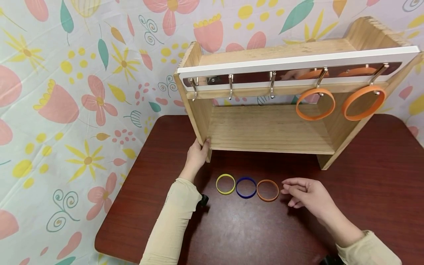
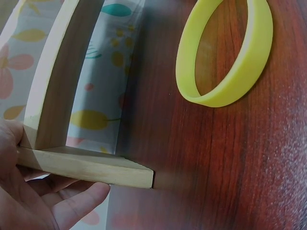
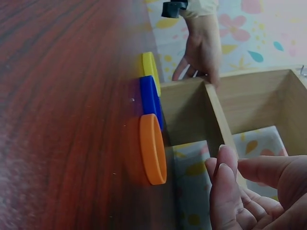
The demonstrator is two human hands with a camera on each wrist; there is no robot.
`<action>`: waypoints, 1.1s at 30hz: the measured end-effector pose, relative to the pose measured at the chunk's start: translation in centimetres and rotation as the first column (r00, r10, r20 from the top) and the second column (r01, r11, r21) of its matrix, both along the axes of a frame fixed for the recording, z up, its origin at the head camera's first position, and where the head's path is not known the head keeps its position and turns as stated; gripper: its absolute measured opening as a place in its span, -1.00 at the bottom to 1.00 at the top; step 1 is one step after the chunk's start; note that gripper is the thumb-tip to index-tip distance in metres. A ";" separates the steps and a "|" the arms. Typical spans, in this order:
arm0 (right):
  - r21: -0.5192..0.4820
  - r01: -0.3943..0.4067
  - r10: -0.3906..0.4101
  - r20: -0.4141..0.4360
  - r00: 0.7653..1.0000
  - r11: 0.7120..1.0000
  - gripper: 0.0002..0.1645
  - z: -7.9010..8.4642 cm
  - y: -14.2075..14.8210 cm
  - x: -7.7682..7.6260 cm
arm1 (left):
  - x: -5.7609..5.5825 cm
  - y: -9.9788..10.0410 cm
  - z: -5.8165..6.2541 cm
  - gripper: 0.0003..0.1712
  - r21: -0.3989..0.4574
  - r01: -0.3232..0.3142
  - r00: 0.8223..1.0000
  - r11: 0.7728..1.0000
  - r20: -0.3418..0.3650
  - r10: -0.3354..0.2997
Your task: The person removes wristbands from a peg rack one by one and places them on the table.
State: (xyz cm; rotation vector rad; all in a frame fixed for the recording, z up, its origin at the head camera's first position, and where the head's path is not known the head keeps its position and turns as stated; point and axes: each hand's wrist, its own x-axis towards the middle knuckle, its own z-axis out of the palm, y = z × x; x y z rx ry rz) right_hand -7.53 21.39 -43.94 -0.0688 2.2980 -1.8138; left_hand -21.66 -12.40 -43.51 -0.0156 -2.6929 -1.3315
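My left hand (image 1: 196, 156) grips the lower left side of a wooden shelf (image 1: 269, 129), thumb at the inner side and fingers outside. In the left wrist view, the fingers lie along the shelf's side board (image 2: 96, 167). My right hand (image 1: 306, 195) hovers over the table with loosely bent fingers, holding nothing. Just left of it lies an orange wristband (image 1: 267, 190), then a blue wristband (image 1: 246, 187) and a yellow wristband (image 1: 225, 184) in a row. Two more orange wristbands, the inner one (image 1: 315, 104) and the outer one (image 1: 364, 103), hang from the two rightmost hooks.
Several metal hooks (image 1: 230, 87) line the white front rail (image 1: 298, 59) of the shelf; the three left ones carry no band. The dark red table (image 1: 142, 176) has a rounded left edge. Behind it hangs a flower-patterned cloth (image 1: 99, 84).
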 end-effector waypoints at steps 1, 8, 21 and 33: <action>-0.001 0.003 -0.003 -0.002 1.000 1.000 -0.59 0.1 0.0 0.0 | 0.0 0.0 0.0 -0.56 -0.001 -0.001 1.000 1.000 0.000 0.001; -0.001 0.018 -0.018 -0.051 0.999 1.000 -0.59 0.9 0.5 0.0 | -0.2 0.0 -0.2 -0.56 -0.002 0.000 1.000 1.000 0.002 0.000; -0.052 0.025 -0.031 -0.106 0.994 0.998 -0.78 2.0 1.3 -0.2 | 0.0 0.0 -0.1 -0.55 0.009 0.007 1.000 1.000 0.003 -0.007; -0.075 0.018 -0.029 -0.139 0.990 0.997 -0.79 3.5 2.1 -0.4 | 0.1 0.0 0.1 -0.57 0.007 -0.001 1.000 1.000 -0.009 0.001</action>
